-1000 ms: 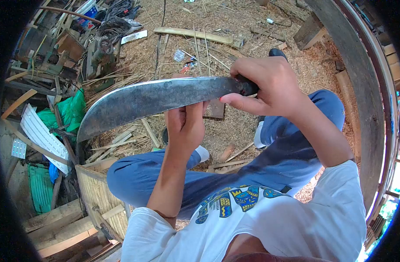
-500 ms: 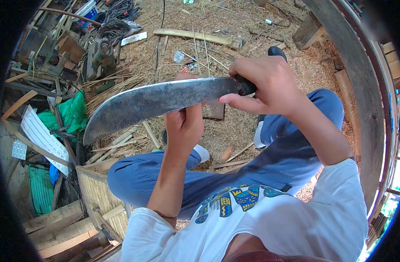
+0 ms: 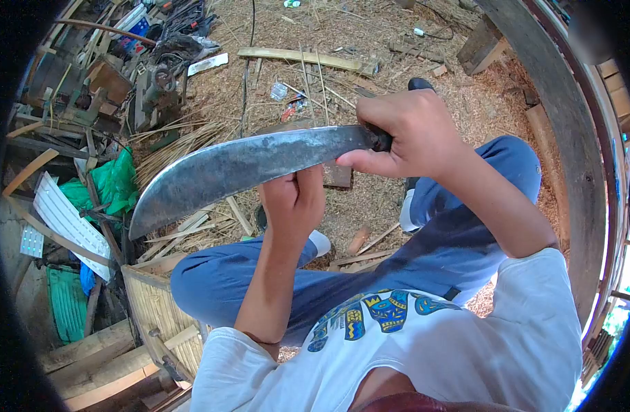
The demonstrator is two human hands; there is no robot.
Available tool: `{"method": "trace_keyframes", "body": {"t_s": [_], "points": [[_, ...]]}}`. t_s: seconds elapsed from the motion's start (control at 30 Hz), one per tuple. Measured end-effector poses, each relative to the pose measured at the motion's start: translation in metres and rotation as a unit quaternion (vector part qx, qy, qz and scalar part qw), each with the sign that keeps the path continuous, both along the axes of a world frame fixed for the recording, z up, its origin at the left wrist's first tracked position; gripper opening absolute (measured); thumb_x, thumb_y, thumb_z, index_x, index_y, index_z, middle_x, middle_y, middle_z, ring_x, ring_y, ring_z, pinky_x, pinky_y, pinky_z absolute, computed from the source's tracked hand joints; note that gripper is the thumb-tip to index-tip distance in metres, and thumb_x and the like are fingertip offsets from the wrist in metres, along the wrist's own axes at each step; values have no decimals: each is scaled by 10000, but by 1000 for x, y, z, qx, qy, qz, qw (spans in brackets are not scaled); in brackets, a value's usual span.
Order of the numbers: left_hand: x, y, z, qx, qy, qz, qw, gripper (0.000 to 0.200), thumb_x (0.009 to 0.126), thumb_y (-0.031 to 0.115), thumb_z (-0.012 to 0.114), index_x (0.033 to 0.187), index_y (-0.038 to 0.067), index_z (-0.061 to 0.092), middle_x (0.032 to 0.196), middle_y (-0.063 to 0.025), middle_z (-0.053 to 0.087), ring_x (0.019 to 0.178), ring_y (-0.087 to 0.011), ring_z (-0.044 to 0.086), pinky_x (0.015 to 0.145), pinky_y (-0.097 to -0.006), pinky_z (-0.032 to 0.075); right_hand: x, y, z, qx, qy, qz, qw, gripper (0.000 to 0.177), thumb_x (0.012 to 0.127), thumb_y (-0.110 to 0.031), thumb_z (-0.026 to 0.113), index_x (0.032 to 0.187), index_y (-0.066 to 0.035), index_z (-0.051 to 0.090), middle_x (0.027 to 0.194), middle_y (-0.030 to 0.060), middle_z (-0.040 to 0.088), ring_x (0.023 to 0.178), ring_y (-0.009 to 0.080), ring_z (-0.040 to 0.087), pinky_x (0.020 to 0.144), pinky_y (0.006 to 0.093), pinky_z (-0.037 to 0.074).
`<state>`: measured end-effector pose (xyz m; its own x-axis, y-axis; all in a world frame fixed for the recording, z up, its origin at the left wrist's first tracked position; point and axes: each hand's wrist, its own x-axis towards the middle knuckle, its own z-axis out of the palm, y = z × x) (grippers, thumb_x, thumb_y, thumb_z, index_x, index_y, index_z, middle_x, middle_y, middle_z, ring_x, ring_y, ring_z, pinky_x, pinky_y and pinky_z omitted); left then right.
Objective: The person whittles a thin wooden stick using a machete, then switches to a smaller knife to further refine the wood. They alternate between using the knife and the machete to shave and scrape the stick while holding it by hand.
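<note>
Curved knife held level above my view of the knees, tip pointing left over the straw-strewn floor, with the right hand closed tight round its dark handle. The left hand is curled shut just under the blade, touching its lower edge; whether it grips anything I cannot tell. A woven bamboo basket stands lower left, contents hidden.

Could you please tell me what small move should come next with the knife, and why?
I would probably lower the left hand a little, clear of the knife, before any stroke. The right hand grips the handle, the knife slants across, and the closed left hand sits right at its lower edge; whether they touch is hard to tell.
</note>
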<state>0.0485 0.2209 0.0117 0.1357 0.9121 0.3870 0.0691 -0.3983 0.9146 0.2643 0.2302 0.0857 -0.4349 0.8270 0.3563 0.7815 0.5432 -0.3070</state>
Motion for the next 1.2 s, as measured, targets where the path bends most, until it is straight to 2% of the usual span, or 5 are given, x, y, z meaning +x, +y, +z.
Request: {"method": "trace_keyframes", "body": {"t_s": [0.27, 0.37, 0.47, 0.97, 1.2], "points": [[14, 7, 1, 11, -72, 80, 994, 180, 1088, 160, 508, 979, 46, 596, 755, 14, 529, 641, -54, 496, 533, -221, 372, 17, 24, -28, 1, -26, -22, 999, 674, 818, -728, 671, 699, -65, 643, 650, 171, 656, 654, 381, 687, 592, 480, 535], [-5, 2, 18, -24, -234, 82, 968, 209, 1099, 237, 491, 999, 75, 578, 728, 19, 491, 592, -54, 454, 494, -230, 356, 85, 75, -49, -161, 11, -271, 949, 758, 898, -759, 536, 873, -30, 744, 747, 241, 692, 765, 390, 713, 736, 496, 559], [-22, 1, 70, -26, -152, 107, 982, 259, 1102, 300, 484, 960, 93, 549, 671, 39, 386, 543, -36, 329, 453, -227, 269, 167, 88, -59, -160, -26, -392, 905, 795, 951, -747, 461, 958, -15, 770, 821, 227, 725, 804, 372, 726, 763, 475, 565], [12, -5, 40, -125, -109, -9, 986, 214, 1103, 237, 504, 1047, 51, 596, 691, 47, 445, 547, -17, 344, 464, -216, 258, 13, -10, -2, 3, 96, -37, 995, 457, 892, -476, 736, 789, -41, 641, 614, 107, 548, 542, 291, 567, 530, 401, 431], [20, -15, 35, -112, -102, -3, 988, 140, 1083, 170, 547, 1051, 50, 611, 694, 53, 487, 539, -13, 373, 457, -218, 265, 2, -9, 5, 53, 30, 2, 998, 611, 825, -671, 705, 661, -92, 596, 584, 130, 595, 580, 373, 642, 511, 457, 484]]}}
